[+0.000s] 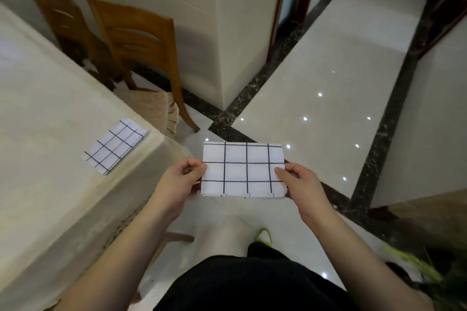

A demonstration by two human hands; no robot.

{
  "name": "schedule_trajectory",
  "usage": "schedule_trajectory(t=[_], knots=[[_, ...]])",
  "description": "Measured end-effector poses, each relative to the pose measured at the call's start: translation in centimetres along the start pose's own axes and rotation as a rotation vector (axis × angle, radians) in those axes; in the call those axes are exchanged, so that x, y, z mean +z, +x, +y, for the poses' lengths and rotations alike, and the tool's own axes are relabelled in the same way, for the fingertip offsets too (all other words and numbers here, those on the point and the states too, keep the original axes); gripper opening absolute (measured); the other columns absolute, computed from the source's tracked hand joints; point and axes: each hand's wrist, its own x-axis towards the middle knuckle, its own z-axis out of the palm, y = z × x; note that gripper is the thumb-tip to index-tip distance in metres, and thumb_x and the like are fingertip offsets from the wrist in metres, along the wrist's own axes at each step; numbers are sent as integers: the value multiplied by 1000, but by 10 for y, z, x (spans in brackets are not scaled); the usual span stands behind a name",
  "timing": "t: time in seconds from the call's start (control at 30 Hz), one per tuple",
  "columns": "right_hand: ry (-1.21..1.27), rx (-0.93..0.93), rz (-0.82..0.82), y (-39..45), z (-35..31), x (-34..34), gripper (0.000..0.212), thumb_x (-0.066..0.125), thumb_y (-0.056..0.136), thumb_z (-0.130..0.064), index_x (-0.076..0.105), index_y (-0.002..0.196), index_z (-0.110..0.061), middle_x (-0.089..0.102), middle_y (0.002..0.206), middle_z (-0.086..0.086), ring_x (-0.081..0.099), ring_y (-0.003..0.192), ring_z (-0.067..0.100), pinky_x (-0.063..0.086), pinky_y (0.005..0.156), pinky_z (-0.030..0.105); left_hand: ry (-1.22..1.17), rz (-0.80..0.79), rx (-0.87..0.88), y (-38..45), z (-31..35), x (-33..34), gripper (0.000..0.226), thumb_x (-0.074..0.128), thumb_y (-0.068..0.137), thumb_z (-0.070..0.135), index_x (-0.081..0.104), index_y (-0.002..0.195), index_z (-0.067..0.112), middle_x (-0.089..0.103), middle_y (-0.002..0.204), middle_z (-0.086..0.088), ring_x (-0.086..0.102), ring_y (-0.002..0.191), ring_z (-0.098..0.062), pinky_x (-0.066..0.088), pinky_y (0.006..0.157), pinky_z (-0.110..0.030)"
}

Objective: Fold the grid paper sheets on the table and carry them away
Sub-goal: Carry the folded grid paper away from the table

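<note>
Both hands, left (180, 179) and right (300, 184), each pinch a side edge of a folded sheet (242, 170) held over the floor. A second sheet (115, 145) lies near the counter (50, 108) corner; walking off risks leaving it behind.

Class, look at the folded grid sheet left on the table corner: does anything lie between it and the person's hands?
Nothing visible does. The folded sheet lies alone near the table corner, but both the left hand and right hand already hold another grid sheet.
</note>
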Motion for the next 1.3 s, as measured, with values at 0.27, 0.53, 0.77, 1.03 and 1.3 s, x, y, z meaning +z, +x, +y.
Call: schedule_trajectory(t=[0.27, 0.53, 0.77, 1.03, 1.3], knots=[[-114, -21, -286, 80, -51, 25, 9, 63, 94, -15, 71, 96, -15, 76, 84, -1, 72, 76, 12, 55, 67, 27, -151, 245, -27, 27, 21, -1, 11, 61, 94, 6, 60, 84, 10, 66, 72, -5, 59, 59, -15, 50, 54, -23], [-284, -18, -500, 123, -65, 104, 10, 62, 94, -16, 71, 97, -12, 76, 88, 3, 73, 80, 15, 59, 72, 30, -254, 455, -53, 37, 11, -55, 4, 66, 91, 12, 62, 91, 10, 67, 77, -5, 60, 63, -18, 44, 58, -29], [-409, -3, -635, 151, -65, 196, 10, 62, 95, -17, 71, 99, -15, 77, 91, 2, 73, 84, 16, 59, 75, 30, -366, 539, -103, 56, -3, -112, 10, 60, 95, 10, 60, 101, 3, 64, 86, -11, 63, 59, -14, 52, 51, -23], [-500, 26, -698, 178, -67, 286, 10, 62, 95, -15, 69, 100, -12, 75, 95, 6, 72, 86, 19, 57, 72, 29, -330, 625, -154, 84, -16, -177, 12, 63, 94, 19, 64, 97, 7, 67, 95, -16, 65, 83, -26, 55, 68, -33], [-699, 46, -787, 206, -58, 356, 12, 57, 97, -16, 68, 92, -17, 72, 95, 6, 68, 91, 23, 57, 87, 41, -198, 767, -189, 118, -25, -225, 8, 60, 95, 20, 65, 96, 14, 68, 97, -9, 66, 90, -24, 58, 72, -32]])
